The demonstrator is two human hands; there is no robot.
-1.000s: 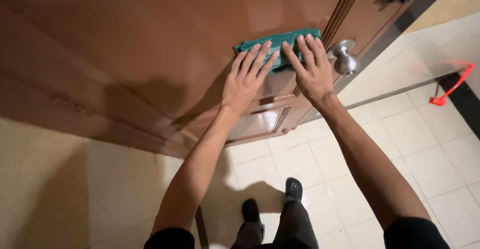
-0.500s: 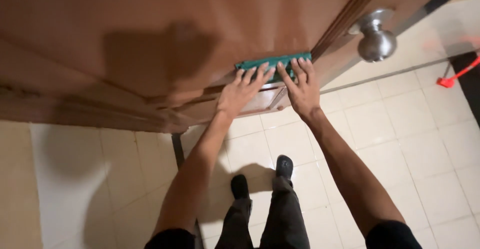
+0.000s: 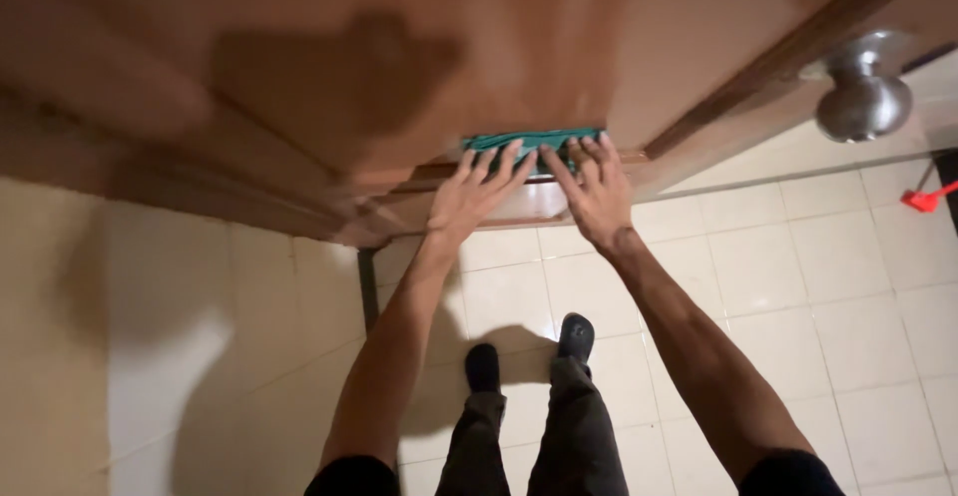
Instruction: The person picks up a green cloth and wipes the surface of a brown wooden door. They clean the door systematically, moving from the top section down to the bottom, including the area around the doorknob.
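I had my left hand (image 3: 477, 193) and right hand (image 3: 599, 189) spread flat, pressing the green cloth (image 3: 529, 143) under my fingertips against the door (image 3: 419, 67), mid-wipe; the next stroke called for even pressure.

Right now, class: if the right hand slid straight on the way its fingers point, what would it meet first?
The right hand already rests on the green cloth; going on, it would probably stay on the brown door panel, though depth is unclear.

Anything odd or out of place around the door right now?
Nothing stands out. Both the left hand and right hand press a green cloth flat on the brown door; the knob looks intact.
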